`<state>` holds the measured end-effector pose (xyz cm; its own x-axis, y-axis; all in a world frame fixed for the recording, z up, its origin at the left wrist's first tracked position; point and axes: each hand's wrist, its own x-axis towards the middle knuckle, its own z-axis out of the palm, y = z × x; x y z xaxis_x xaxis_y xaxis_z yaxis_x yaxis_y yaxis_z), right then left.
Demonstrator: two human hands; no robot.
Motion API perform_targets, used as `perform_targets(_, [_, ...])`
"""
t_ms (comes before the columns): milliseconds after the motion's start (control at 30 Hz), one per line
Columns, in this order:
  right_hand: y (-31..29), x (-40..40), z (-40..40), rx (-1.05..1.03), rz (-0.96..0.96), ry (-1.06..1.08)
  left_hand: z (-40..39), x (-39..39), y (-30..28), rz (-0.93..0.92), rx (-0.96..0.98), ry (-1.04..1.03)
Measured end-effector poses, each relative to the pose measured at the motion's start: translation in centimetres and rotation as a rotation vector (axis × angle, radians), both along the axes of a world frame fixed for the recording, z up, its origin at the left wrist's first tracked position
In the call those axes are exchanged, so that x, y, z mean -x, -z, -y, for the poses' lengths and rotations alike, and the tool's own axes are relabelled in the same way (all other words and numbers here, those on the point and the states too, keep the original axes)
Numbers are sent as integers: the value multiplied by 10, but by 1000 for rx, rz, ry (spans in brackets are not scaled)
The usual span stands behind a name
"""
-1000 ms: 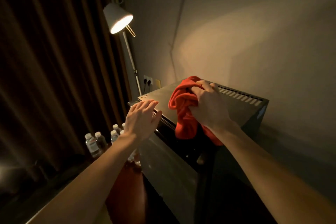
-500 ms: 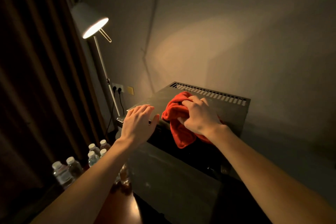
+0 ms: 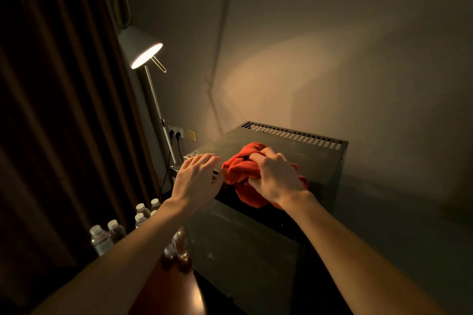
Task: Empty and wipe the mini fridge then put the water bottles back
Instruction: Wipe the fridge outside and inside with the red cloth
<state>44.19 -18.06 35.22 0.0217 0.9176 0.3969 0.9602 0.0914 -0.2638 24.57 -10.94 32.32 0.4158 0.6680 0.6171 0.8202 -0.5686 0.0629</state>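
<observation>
A bunched red cloth point(image 3: 242, 174) is gripped in the curled fingers of the right hand point(image 3: 275, 178) and pressed on top of the dark boxy mini fridge point(image 3: 281, 153), apparently for wiping. The front corner is steadied by the flat, straight-fingered left hand point(image 3: 195, 179), which holds nothing. The clear plastic water bottles point(image 3: 102, 238) are seen set aside, low at the left of the fridge.

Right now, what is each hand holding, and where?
The right hand grips the bunched red cloth from above. The left hand holds nothing.
</observation>
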Motion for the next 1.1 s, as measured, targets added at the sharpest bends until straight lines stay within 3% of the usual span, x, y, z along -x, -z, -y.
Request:
perform_targets(367, [0, 42, -40, -71, 5, 45, -62, 38, -1, -1, 11, 49])
perform_targets(667, [2, 138, -166, -92, 54, 210, -223, 97, 5, -4, 53, 228])
perform_targets(867, [-6, 191, -239, 34, 73, 412, -314, 140, 15, 12, 87, 388])
perform_targets(1100, [-7, 226, -256, 133, 172, 546, -364, 149, 30, 31, 118, 525])
